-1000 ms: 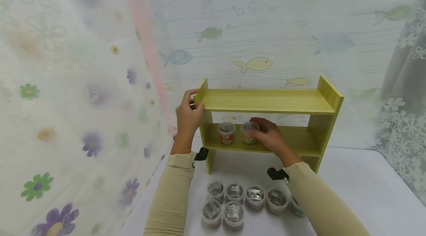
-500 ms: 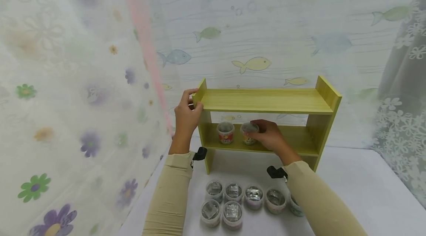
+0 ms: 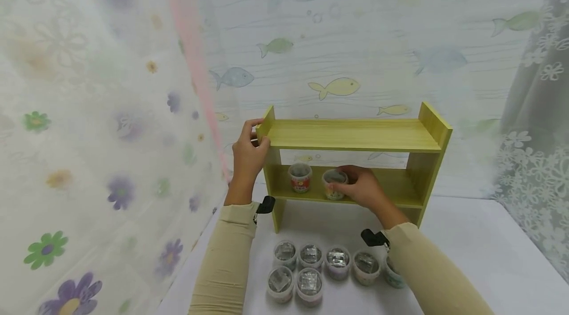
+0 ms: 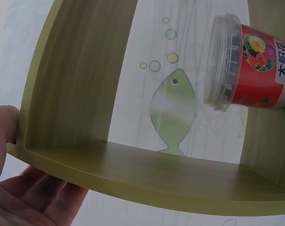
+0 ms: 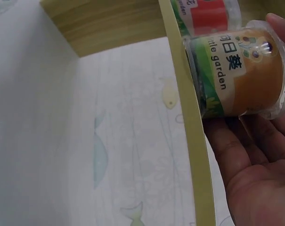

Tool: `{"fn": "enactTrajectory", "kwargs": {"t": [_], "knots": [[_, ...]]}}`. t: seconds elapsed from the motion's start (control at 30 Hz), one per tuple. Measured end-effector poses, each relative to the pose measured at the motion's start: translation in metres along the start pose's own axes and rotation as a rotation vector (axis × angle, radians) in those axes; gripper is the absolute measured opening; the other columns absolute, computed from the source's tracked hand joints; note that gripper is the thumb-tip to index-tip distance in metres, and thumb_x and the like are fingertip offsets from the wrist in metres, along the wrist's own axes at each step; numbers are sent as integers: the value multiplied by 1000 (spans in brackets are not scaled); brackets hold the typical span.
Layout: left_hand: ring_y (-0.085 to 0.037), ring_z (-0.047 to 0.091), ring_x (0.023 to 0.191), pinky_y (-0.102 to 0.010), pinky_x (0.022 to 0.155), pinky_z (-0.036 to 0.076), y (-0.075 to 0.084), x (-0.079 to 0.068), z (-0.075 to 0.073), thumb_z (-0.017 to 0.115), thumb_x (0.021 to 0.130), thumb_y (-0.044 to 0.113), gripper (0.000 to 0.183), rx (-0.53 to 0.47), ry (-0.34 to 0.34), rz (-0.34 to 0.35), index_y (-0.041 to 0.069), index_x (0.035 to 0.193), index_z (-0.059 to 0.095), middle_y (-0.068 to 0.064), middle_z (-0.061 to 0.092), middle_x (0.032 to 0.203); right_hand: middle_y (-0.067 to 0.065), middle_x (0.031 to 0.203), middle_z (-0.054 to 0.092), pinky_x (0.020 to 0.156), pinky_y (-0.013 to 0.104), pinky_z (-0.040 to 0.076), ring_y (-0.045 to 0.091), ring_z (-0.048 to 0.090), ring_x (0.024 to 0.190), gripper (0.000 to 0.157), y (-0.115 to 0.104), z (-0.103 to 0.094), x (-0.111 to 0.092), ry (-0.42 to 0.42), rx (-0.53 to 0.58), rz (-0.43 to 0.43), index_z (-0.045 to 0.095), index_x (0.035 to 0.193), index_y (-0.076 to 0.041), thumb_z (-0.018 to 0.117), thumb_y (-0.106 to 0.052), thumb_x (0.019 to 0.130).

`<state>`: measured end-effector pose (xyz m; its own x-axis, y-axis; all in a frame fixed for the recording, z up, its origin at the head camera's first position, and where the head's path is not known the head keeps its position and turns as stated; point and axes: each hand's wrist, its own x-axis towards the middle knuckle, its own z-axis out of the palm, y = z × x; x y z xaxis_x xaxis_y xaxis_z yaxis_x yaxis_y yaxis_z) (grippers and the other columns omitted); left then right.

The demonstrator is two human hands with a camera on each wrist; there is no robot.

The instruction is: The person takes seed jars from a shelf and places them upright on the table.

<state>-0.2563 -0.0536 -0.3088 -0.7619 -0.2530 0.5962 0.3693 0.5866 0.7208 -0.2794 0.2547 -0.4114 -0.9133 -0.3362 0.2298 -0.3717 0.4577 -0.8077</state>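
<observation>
My left hand [image 3: 248, 154] grips the upper left side panel of a yellow-green wooden shelf unit [image 3: 351, 135]. The thumb is in front and the fingers reach behind. On the middle board, my right hand [image 3: 365, 187] holds a clear plastic cup with an orange label [image 3: 331, 189], thumb on the near side. In the right wrist view this orange-labelled cup [image 5: 255, 77] reads "little garden", and its base sits at the board's front edge [image 5: 194, 136]. To its left stands a red-labelled cup [image 3: 300, 184], upright, with a flower picture showing in the left wrist view.
Several similar clear cups [image 3: 309, 283] with silvery packets inside stand in two rows on the white tabletop [image 3: 480, 255], in front of the shelf. The right sleeve partly covers the rightmost cup [image 3: 393, 278]. A fish-patterned curtain [image 3: 284, 19] hangs behind.
My right hand has brought the orange-labelled cup slightly down and toward the front edge of the middle board. The left hand keeps its grip on the side panel.
</observation>
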Motion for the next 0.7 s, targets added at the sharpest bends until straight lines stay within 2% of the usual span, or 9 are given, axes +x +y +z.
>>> {"fn": "enactTrajectory", "kwargs": {"t": [0.13, 0.3, 0.57, 0.7], "knots": [[-29, 77, 98, -47, 75, 63, 0, 0, -1, 59, 97, 20, 44, 2, -3, -1, 35, 138, 58, -15, 74, 112, 10, 138, 65, 85, 41, 58, 27, 66, 113, 71, -1, 0, -4, 0, 2, -3, 61, 145, -17, 80, -53, 86], [-29, 77, 98, -47, 74, 62, -1, -1, -3, 58, 97, 20, 44, -6, -7, -13, 36, 138, 58, -14, 73, 112, 12, 132, 69, 77, 36, 57, 25, 68, 103, 69, -6, 1, -10, 2, 67, -19, 63, 142, -13, 83, -46, 85], [-28, 77, 99, -47, 76, 63, -4, 0, -3, 58, 98, 22, 43, 3, -17, -23, 37, 139, 57, -14, 73, 114, 13, 130, 70, 82, 35, 60, 28, 70, 112, 65, -7, 1, -18, -23, 141, -32, 64, 139, -12, 85, -41, 85], [-29, 77, 100, -48, 75, 63, -3, 1, -1, 58, 98, 22, 44, -4, -24, -19, 36, 139, 57, -14, 73, 114, 14, 127, 72, 81, 32, 59, 28, 71, 111, 64, -7, 1, -21, -21, 155, -33, 66, 137, -8, 86, -38, 84]]}}
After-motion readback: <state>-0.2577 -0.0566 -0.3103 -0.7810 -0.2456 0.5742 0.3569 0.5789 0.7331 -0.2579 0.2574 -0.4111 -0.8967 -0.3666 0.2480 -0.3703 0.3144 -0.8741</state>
